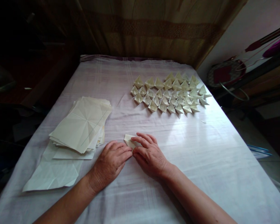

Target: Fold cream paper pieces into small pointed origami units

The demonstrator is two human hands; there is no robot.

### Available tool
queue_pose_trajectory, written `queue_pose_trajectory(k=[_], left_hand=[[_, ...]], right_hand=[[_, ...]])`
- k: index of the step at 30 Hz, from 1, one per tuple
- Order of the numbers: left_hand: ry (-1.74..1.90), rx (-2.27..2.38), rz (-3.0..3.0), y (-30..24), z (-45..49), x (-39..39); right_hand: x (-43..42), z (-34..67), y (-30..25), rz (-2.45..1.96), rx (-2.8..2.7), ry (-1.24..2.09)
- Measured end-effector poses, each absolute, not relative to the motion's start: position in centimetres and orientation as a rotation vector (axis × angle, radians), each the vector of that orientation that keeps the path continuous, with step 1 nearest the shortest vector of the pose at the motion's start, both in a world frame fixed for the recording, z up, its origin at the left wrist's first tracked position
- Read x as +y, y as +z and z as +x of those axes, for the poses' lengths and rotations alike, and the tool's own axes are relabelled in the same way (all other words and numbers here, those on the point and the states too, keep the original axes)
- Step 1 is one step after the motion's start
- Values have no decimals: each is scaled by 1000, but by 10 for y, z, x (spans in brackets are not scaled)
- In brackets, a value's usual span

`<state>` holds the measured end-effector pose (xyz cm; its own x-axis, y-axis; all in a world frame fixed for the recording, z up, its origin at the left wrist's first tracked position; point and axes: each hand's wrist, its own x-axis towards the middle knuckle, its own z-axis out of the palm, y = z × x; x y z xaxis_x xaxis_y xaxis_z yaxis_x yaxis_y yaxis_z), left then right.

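A small folded piece of cream paper (128,139) lies on the cloth-covered table, partly hidden under my fingers. My left hand (113,158) is closed at its near left edge, fingers together and pressing down. From the other side my right hand (150,154) holds it, with the index finger and thumb on the paper and the fingertips close to those of the left. To the left rests a stack of creased paper sheets (84,121). Rows of small folded paper boats (163,104) stand at the back right.
A pale checked cloth (191,186) covers the table. One loose creased sheet (52,174) sticks out below the stack. Behind the table hangs a brown curtain (140,31). Off the right side are a round bag-like item (226,74) and dark bars.
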<state>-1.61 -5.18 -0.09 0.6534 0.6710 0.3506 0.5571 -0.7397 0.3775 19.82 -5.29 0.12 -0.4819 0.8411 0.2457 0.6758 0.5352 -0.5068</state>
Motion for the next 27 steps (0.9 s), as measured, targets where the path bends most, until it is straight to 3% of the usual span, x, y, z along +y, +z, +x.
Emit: queue_pose_trajectory(k=[27], left_hand=[[579, 994, 2821, 4, -12, -53]], right_hand=[[-43, 204, -5, -1349, -2131, 568]])
